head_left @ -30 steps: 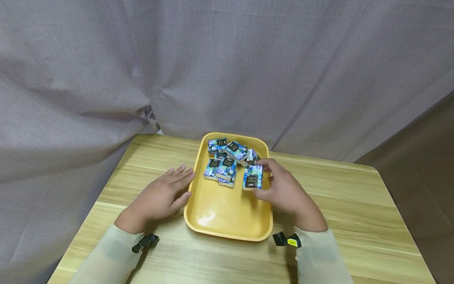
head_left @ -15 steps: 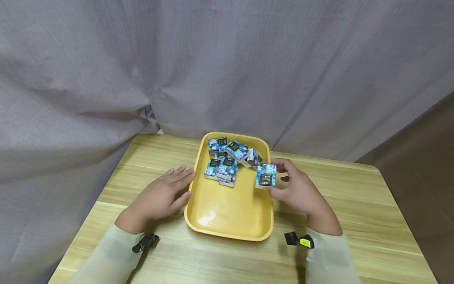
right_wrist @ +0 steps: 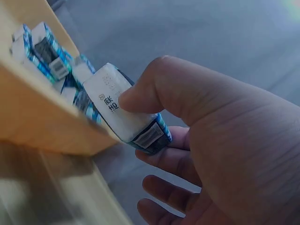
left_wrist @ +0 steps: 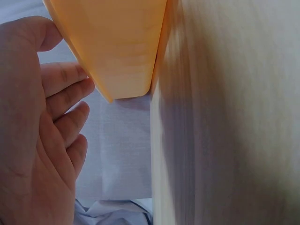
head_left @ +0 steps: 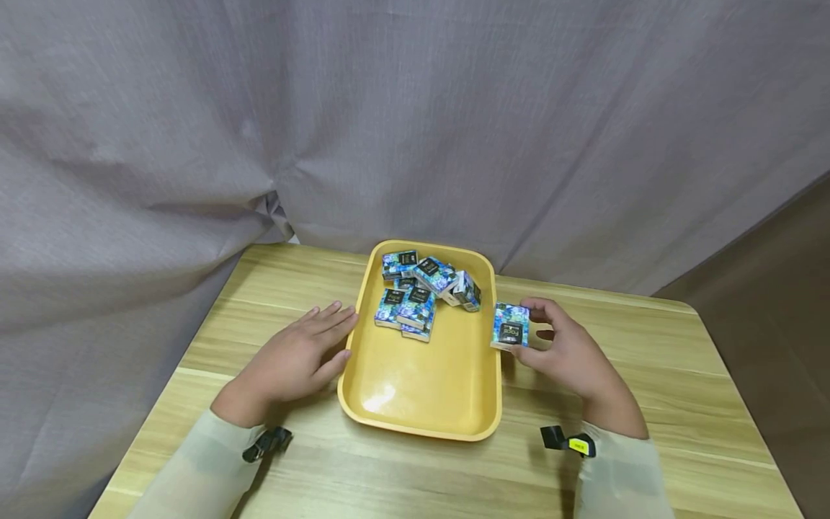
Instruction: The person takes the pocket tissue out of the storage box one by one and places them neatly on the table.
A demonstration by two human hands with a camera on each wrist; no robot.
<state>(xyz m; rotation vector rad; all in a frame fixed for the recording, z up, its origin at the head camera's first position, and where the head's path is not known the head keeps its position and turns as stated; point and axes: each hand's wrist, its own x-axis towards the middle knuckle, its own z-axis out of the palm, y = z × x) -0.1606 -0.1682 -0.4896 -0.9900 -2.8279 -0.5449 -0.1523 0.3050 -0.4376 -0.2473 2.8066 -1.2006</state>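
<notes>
In the head view my right hand [head_left: 573,353] pinches a blue floral pocket tissue pack [head_left: 511,326] between thumb and fingers, at the tray's right rim. The right wrist view shows my thumb on the white side of this pack [right_wrist: 133,125]; two lower fingers stay off it. Several similar tissue packs [head_left: 415,308] lie in a loose pile at the far end of the yellow tray [head_left: 421,389], some overlapping. My left hand [head_left: 292,360] is spread flat, its fingertips at the tray's left rim. From the left wrist, the fingers [left_wrist: 65,101] look relaxed beside the tray wall [left_wrist: 117,56].
The tray stands on a light wooden table [head_left: 389,476]. A grey curtain [head_left: 415,130] hangs right behind the table's far edge. Black straps [head_left: 267,443] are on both wrists.
My right hand has carried the tissue pack rightward, from inside the tray to its right rim. One pack at the pile's right end now shows more fully. The left hand stays put.
</notes>
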